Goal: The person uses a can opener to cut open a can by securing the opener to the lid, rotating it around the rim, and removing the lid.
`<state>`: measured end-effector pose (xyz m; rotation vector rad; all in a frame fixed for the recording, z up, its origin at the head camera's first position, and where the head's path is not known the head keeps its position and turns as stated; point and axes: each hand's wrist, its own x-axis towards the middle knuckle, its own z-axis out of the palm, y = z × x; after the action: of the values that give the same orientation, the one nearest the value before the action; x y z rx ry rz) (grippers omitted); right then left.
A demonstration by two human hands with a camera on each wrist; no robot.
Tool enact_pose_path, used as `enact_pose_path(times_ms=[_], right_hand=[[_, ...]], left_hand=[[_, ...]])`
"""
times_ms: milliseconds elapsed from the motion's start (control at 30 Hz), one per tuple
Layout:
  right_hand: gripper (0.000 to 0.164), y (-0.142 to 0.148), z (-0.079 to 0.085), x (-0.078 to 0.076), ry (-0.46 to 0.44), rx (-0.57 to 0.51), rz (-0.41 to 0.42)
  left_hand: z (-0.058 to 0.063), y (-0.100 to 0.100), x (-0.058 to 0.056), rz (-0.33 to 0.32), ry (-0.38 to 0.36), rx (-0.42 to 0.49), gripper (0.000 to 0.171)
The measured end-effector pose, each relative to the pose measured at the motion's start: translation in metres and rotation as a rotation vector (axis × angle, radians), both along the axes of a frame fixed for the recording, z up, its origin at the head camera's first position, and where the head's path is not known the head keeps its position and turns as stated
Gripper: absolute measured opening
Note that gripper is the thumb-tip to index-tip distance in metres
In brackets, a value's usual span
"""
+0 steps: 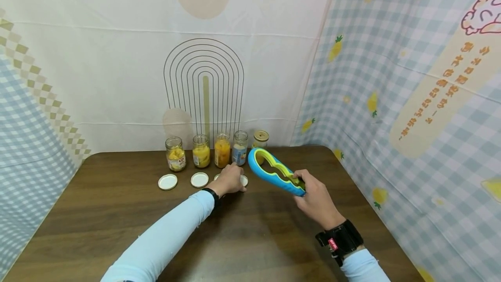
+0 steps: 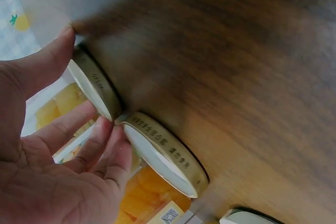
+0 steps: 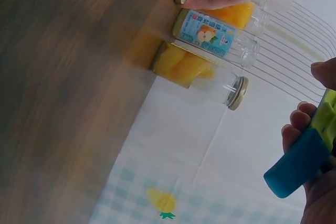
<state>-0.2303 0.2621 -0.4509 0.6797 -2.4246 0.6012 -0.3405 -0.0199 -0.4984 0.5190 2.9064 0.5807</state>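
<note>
My left hand (image 1: 230,179) is down at the table, thumb and fingertips about the edge of a jar lid (image 2: 100,85) whose white inside faces up. Another upturned lid (image 2: 165,153) lies right beside it, against the fingers. My right hand (image 1: 315,197) grips one end of a blue and green jar opener (image 1: 270,178), held in the air above the table. Just behind the opener's far end stands a jar (image 3: 184,66) of yellow fruit with its gold lid on. Left of it is an open jar with a blue label (image 3: 207,32).
More open glass jars of yellow and orange fruit, including one jar (image 1: 222,151), line the table's back edge. Two white-sided lids, one lid (image 1: 167,182) at the far left and one lid (image 1: 199,179), lie before them. A printed cloth (image 1: 117,77) hangs behind the brown table (image 1: 254,247).
</note>
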Motion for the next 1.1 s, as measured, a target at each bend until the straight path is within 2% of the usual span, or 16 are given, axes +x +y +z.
enact_pose_path(times_ms=[133,300,500,667,800,967,1100], right_hand=[[0.056,0.001,-0.001,0.001,-0.008,0.002,-0.018],[0.056,0.001,-0.004,0.004,-0.014,0.005,-0.031],[0.056,0.002,-0.005,0.001,0.018,-0.011,-0.048],[0.056,0.005,-0.005,0.001,0.020,-0.028,-0.084],[0.056,0.008,-0.006,0.002,0.011,-0.050,-0.107],[0.055,0.007,-0.008,-0.001,0.000,-0.046,-0.112],[0.054,0.004,-0.009,-0.004,-0.014,-0.028,-0.111]], left_hand=[[0.001,0.002,0.009,0.019,0.060,-0.011,0.062],[0.003,0.002,0.029,0.061,0.116,0.076,0.072],[0.013,-0.005,0.071,0.054,0.146,0.237,0.071],[0.018,-0.014,0.107,0.066,0.170,0.302,0.067],[0.020,-0.020,0.128,0.078,0.172,0.345,0.064],[0.021,-0.024,0.142,0.088,0.146,0.366,0.062],[0.021,-0.026,0.144,0.096,0.188,0.365,0.058]])
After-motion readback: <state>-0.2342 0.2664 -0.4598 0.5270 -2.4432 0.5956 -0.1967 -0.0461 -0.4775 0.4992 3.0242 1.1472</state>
